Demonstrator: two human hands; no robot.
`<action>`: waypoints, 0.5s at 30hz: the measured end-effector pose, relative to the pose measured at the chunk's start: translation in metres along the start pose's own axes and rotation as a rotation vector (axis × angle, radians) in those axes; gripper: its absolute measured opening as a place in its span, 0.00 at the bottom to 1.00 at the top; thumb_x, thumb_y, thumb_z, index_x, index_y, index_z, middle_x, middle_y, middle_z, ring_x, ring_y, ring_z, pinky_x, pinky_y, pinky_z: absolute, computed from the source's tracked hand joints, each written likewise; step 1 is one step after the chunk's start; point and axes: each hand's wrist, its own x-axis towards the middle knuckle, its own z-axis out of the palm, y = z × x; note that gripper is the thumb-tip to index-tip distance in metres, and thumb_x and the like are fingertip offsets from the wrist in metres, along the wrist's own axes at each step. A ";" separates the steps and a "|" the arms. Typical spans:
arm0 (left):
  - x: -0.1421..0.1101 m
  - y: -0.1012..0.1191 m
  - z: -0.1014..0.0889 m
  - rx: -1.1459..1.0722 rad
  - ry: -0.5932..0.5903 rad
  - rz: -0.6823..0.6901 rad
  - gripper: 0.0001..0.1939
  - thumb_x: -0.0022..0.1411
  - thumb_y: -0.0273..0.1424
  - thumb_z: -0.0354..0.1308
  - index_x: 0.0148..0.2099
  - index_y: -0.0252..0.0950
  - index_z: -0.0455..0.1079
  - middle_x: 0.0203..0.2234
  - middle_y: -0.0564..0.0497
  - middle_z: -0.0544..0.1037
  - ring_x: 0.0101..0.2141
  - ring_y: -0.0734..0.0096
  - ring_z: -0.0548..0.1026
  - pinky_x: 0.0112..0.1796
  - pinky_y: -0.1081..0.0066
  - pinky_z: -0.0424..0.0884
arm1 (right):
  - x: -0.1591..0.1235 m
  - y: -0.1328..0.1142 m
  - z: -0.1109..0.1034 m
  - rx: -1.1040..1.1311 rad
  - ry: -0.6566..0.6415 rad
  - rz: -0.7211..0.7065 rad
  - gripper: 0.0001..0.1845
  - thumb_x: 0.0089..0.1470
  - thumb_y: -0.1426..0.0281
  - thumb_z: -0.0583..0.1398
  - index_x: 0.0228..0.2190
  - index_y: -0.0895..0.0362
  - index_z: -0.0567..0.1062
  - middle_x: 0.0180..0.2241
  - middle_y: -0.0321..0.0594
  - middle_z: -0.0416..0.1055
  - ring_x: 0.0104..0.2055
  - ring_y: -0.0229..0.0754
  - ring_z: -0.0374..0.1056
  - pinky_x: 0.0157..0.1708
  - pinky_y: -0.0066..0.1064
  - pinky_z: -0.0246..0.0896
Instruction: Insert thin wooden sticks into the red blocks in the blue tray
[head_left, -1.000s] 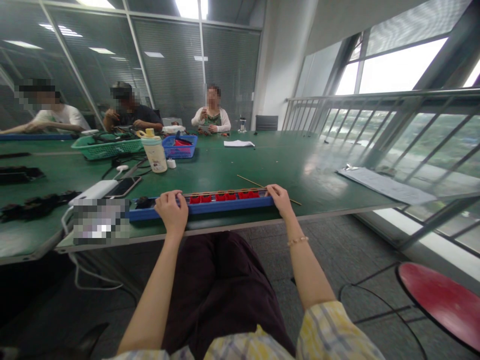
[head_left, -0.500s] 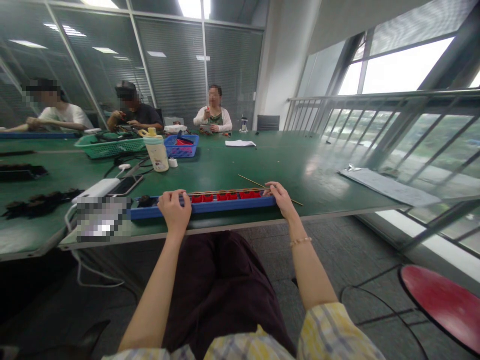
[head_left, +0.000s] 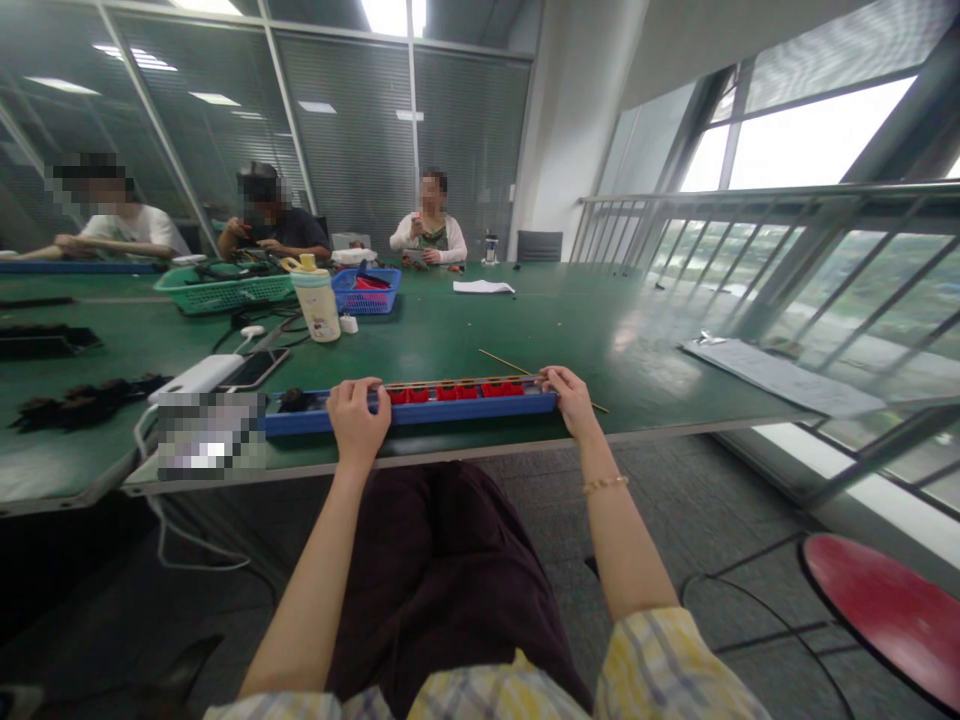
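A long blue tray (head_left: 465, 409) lies along the near edge of the green table (head_left: 480, 330), with red parts (head_left: 457, 392) in a row and a dark part (head_left: 294, 400) at its left end. My left hand (head_left: 357, 420) curls over the tray's left-middle, fingers closed on its rim. At the tray's right end my right hand (head_left: 570, 398) grips it with bent fingers. A thin wooden stick (head_left: 510, 365) lies on the table just behind my right hand.
A phone (head_left: 255, 368), a white power bank (head_left: 196, 378) and cables lie left of the tray. Further back stand a bottle (head_left: 315, 298), a blue basket (head_left: 366, 290) and a green basket (head_left: 225, 292). Three people sit at the far side. A red stool (head_left: 885, 610) stands at right.
Both hands stay on the tray. The view has shifted slightly; the tray and hands sit almost where they were.
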 end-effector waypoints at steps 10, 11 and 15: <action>0.000 0.003 -0.004 -0.065 0.009 0.078 0.12 0.66 0.35 0.49 0.41 0.39 0.73 0.38 0.46 0.78 0.45 0.56 0.69 0.51 0.58 0.61 | 0.005 0.011 -0.006 0.032 0.072 0.003 0.22 0.46 0.50 0.66 0.35 0.55 0.78 0.24 0.33 0.70 0.27 0.36 0.65 0.27 0.26 0.59; 0.000 0.002 -0.005 -0.071 0.014 0.082 0.12 0.66 0.35 0.49 0.40 0.39 0.74 0.38 0.46 0.78 0.45 0.57 0.69 0.51 0.58 0.61 | 0.006 0.012 -0.007 0.035 0.074 -0.002 0.22 0.45 0.51 0.67 0.34 0.55 0.79 0.24 0.34 0.70 0.27 0.36 0.65 0.27 0.27 0.59; 0.000 0.003 -0.005 -0.080 0.024 0.099 0.12 0.66 0.34 0.50 0.40 0.39 0.74 0.38 0.47 0.79 0.44 0.57 0.69 0.51 0.58 0.60 | 0.009 0.017 -0.010 0.051 0.115 0.000 0.22 0.44 0.51 0.68 0.34 0.55 0.80 0.25 0.35 0.72 0.27 0.36 0.65 0.26 0.27 0.57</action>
